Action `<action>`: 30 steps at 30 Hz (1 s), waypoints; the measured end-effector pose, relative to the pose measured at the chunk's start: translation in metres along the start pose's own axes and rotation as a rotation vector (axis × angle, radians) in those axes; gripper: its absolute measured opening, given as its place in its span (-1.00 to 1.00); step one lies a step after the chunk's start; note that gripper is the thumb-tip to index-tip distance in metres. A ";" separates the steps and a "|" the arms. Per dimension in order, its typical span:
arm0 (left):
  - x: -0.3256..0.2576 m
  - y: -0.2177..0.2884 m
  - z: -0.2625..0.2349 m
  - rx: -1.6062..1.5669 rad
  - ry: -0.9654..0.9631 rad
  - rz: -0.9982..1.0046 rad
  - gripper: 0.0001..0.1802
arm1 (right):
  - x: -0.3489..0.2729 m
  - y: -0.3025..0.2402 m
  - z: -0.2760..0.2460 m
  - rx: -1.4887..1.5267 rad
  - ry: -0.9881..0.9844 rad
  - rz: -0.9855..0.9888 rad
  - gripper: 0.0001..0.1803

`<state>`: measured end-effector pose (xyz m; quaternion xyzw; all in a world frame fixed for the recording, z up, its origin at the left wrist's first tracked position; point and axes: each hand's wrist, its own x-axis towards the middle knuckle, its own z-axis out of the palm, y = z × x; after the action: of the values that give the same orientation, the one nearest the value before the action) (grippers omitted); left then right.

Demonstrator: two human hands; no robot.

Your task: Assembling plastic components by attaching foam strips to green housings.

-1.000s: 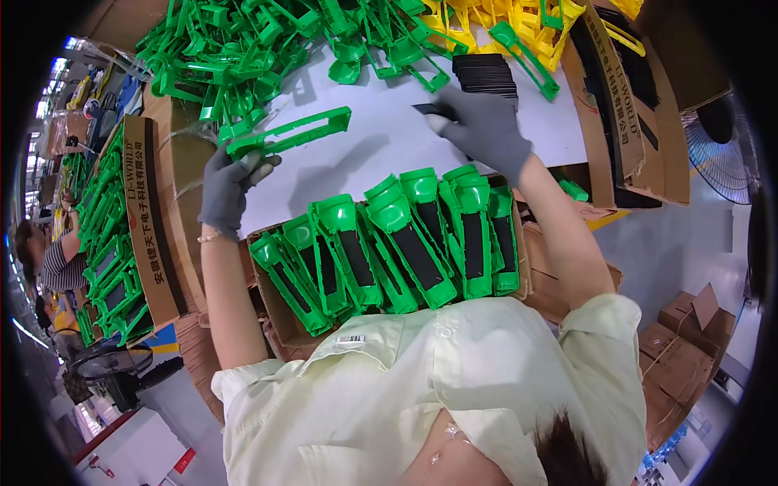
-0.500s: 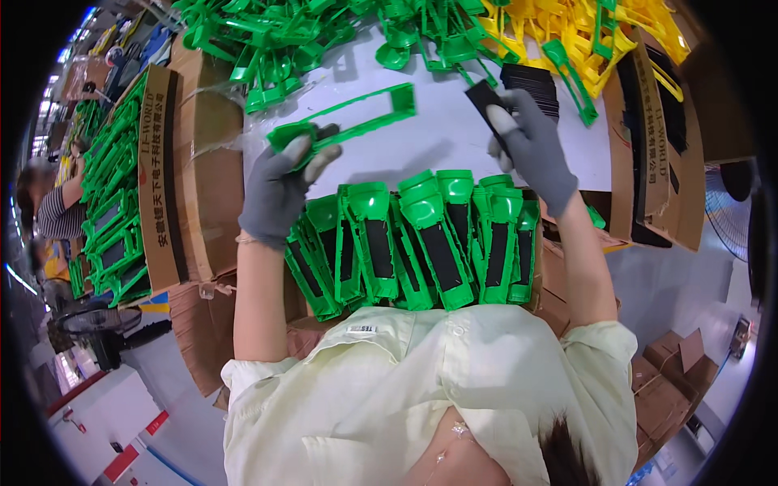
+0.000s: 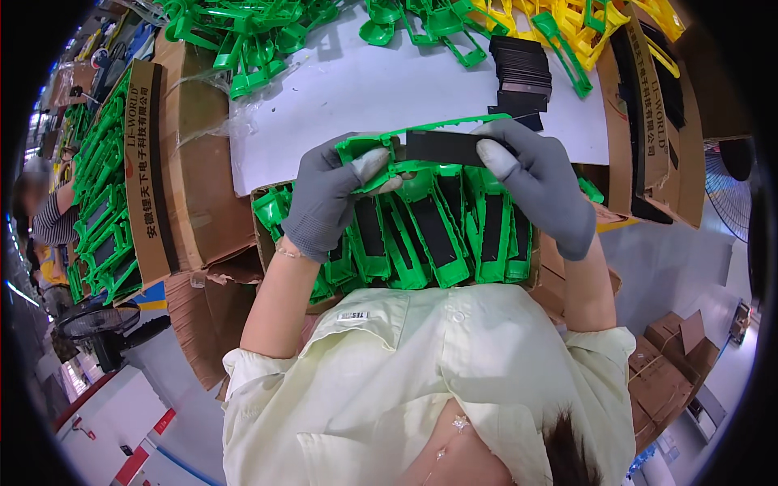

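White tabletop (image 3: 324,105): bears the parts waiting at its far side.
Green heap (image 3: 251,36): far left, many frames, seemingly not yet filled.
Fitted frames (image 3: 413,275): near, boxed, black panels inside; this share looks done.
Left hand (image 3: 324,190): grips the held frame (image 3: 350,148), above the box.
Right hand (image 3: 543,178): pinches a panel's right end.
Panel stack (image 3: 520,69): far right, plenty left.
Held panel (image 3: 442,147): across the frame; seating unclear.

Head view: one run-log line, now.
left hand: holds green frame | right hand: holds black strip, overlapping green frame | black stack: on white surface
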<state>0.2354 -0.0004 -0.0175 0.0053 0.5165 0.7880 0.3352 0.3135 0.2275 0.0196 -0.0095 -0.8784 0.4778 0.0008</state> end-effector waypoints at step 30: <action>-0.022 0.031 0.020 0.383 -0.102 0.027 -0.82 | -0.028 0.005 0.030 -0.054 0.190 -0.007 -0.78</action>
<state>0.2433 -0.0041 0.0248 0.1160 0.6391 0.6785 0.3431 0.3408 0.2047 -0.0009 -0.0517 -0.8870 0.4509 0.0856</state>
